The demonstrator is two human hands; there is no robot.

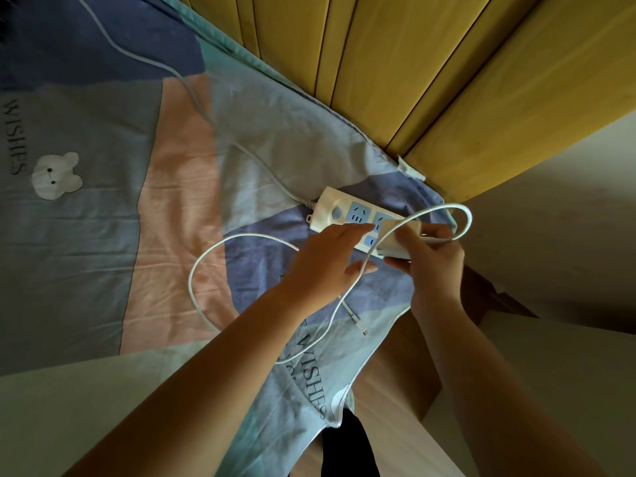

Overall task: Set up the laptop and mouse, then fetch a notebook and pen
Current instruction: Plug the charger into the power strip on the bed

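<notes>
A white power strip with blue sockets lies on the bed sheet near the bed's corner. My right hand grips a white charger brick pressed against the strip's near end. The charger's white cable loops wide over the sheet, and its loose plug end rests below my hands. My left hand hovers flat over the strip with fingers spread, touching the cable. No laptop, mouse, notebook or pen is in view.
The strip's own cord runs off to the upper left across the patterned sheet. A yellow wooden headboard stands behind. A pale wall is at the right, a wooden bed frame below.
</notes>
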